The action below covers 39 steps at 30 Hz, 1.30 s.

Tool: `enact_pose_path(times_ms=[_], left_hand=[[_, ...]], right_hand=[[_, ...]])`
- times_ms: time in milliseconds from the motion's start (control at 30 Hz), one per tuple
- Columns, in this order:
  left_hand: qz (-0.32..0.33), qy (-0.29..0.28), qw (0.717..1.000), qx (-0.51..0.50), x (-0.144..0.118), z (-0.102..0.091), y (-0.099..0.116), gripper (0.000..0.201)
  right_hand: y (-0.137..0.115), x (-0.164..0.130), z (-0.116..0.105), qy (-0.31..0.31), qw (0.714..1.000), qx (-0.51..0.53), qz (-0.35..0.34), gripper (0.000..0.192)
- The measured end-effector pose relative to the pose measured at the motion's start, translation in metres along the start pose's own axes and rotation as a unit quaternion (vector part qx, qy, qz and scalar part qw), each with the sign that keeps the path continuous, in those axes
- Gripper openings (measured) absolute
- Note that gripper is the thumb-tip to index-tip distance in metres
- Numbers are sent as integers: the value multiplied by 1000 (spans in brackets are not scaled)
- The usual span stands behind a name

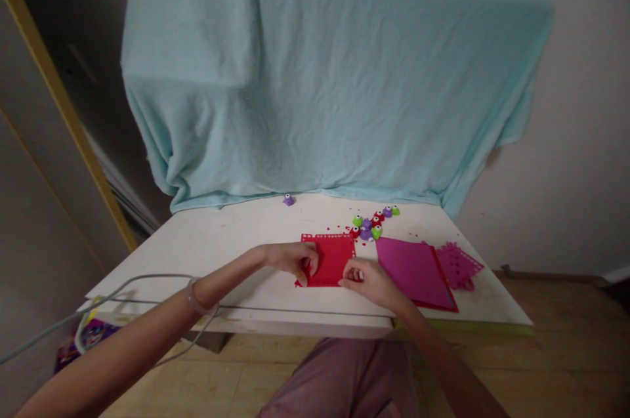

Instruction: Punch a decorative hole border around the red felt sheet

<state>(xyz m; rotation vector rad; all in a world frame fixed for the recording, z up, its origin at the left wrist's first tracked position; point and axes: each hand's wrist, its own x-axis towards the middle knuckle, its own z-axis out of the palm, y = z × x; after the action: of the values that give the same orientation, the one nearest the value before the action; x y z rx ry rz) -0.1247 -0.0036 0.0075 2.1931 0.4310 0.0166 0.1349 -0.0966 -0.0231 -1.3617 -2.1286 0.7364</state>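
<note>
**Two hands on a red sheet at the bench's near edge**

A pale blue blanket (335,90) hangs across the wall behind and drapes down to the back of the white bench (216,241). The bench top carries everything else.

To the right of the middle lies a magenta sheet (412,268), flat, with a red edge showing beneath its right side. Just beyond it, at the right, lies a pink punched piece (459,265), full of small holes and with a ragged outline.

The red sheet (333,255) lies flat near the front edge of the bench, just left of the magenta sheet. It is roughly square, bright red, and its far edge carries a row of small punched holes. Tiny red scraps are scattered on the bench around its far side.

The left hand (291,257) rests on the sheet's left edge, fingers curled down over the paper; its grip looks loosely closed on that edge, though how firmly cannot be told. The right hand (370,280) sits at the sheet's near right corner, fingertips pinched together on the paper's edge.

Behind the red sheet stands a cluster of small punches (373,222), green, purple and red, close together. One lone purple punch (289,200) sits apart, further left near the blanket's hem.
</note>
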Motion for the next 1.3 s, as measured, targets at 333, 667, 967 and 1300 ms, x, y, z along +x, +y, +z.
enact_pose_path(times_ms=[333, 667, 967, 1300], left_hand=[[12, 37, 998, 42, 6, 9, -11, 35], [-1, 33, 998, 53, 8, 10, -12, 38], [-1, 45, 998, 45, 4, 12, -10, 35], [64, 138, 969, 192, -34, 47, 27, 41]], right_hand=[[7, 7, -3, -31, 998, 58, 4, 11], [20, 26, -12, -109, 991, 74, 22, 23], [20, 24, -15, -122, 988, 88, 21, 25], [24, 13, -11, -90, 991, 98, 18, 20]])
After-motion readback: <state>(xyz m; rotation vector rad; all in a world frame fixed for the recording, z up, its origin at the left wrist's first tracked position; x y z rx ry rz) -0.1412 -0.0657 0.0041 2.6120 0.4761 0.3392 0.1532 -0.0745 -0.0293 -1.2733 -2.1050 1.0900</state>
